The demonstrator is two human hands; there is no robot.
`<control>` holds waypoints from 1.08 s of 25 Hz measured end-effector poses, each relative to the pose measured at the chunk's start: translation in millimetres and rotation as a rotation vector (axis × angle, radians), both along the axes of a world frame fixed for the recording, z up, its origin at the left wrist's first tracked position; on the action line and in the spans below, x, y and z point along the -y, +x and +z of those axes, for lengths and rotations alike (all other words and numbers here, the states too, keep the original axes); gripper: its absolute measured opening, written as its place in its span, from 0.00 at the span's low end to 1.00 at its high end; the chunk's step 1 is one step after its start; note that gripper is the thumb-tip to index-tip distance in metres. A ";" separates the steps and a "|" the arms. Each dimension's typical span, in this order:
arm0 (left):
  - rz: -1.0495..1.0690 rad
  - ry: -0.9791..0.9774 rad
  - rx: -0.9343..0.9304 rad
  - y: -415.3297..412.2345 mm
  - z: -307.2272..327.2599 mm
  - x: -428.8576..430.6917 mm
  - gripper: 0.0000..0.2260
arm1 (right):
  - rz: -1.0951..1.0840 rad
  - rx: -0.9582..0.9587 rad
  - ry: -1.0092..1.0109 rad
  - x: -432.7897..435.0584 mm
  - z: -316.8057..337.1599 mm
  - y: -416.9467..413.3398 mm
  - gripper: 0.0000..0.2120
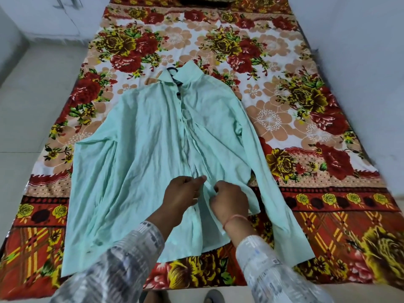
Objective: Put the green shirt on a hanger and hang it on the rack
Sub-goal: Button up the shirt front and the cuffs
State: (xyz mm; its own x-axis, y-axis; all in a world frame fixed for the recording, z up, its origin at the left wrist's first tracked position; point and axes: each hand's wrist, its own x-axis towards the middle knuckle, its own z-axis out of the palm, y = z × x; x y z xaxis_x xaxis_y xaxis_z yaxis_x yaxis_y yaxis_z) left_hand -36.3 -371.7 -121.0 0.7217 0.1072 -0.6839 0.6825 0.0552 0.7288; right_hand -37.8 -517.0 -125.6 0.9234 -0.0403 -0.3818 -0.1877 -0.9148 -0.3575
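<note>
From the head view, the green shirt (pixel 153 154) lies face up on the bed (pixel 284 110), spread across the middle of the frame with its collar toward the top and its hem toward the bottom edge. A dark hanger (pixel 173 72) is already inside it: only the hook and a short piece of the neck show at the collar, just above centre. No rack is in sight.

Your left hand (pixel 181 196) and right hand (pixel 229 201) meet at the front placket in the lower middle of the frame. The left grip has thumb and forefinger pressed together on the left edge of the placket; the right grip is curled and pinching the right edge beside it. It looks as if you are closing a button low on the front, though the button itself is too small to make out.

To do this well, pull the two edges level before you push the button through, so the placket lies straight up to the collar. Keep the cloth flat on the bed as you work and do not drag it downward, or the shoulders may slide off the hanger. The fabric is wrinkled around your hands, so smooth it outward once the button is through. The right sleeve runs down the right side of the frame; keep it clear of the front.
</note>
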 end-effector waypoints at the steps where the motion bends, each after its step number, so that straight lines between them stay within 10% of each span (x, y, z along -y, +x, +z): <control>1: 0.039 -0.050 -0.085 4.7 -1.8 5.5 0.24 | 0.059 -0.010 0.115 -8.2 7.3 -6.9 0.08; 4: 0.030 -0.049 -0.243 8.4 -15.9 9.6 0.33 | -0.080 -0.316 0.714 -10.2 11.3 -31.9 0.04; 9: 0.068 0.097 -0.167 -14.2 -43.0 0.7 0.17 | -0.468 0.253 0.043 63.8 -23.2 -20.6 0.14; 14: 0.118 -0.106 -0.267 -30.0 -44.7 2.5 0.17 | -0.454 -0.247 0.266 83.4 -32.2 -15.4 0.12; 22: -0.050 -0.080 -0.322 -54.8 -34.6 13.7 0.14 | -1.010 0.248 0.465 136.2 -49.8 -35.5 0.11; 27: 0.012 -0.133 -0.283 -56.5 -34.9 29.8 0.17 | -0.739 0.195 0.458 143.9 -47.9 -44.0 0.19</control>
State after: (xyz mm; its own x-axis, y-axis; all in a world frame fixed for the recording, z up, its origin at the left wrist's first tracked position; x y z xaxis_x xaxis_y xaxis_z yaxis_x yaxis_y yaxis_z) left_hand -92.8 -401.4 -155.9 0.4997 0.0106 -0.8661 0.8561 0.1460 0.4957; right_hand -81.8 -660.9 -173.5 0.7723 -0.5333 -0.3451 -0.5706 -0.3438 -0.7458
